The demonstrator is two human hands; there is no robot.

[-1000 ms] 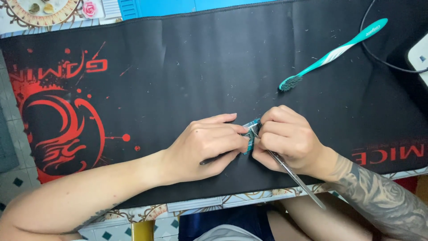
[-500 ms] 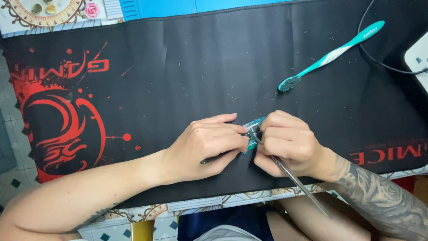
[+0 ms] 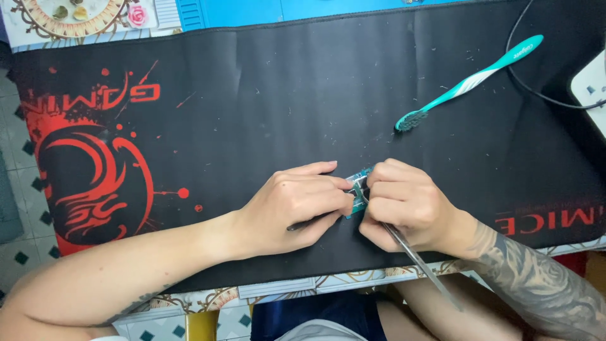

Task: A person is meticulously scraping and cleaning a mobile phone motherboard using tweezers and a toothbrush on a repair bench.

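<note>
1. Head view: the left hand [image 3: 297,205] pinches a small teal circuit board [image 3: 358,189] between both hands; the right hand [image 3: 410,205] grips metal tweezers [image 3: 416,262] whose tips meet the board.
2. Since a second ago, nothing has shifted: steady fine work. A toothbrush [image 3: 470,81] lies well beyond the right hand.

Black, red and teal colours
The mat [image 3: 303,107] is black with red swirls; the toothbrush [image 3: 470,82] is teal and white.

A home hobby desk is suggested by a black and red desk mat [image 3: 252,95], a patterned tablecloth [image 3: 38,35] and a tiled floor [image 3: 16,252].
</note>
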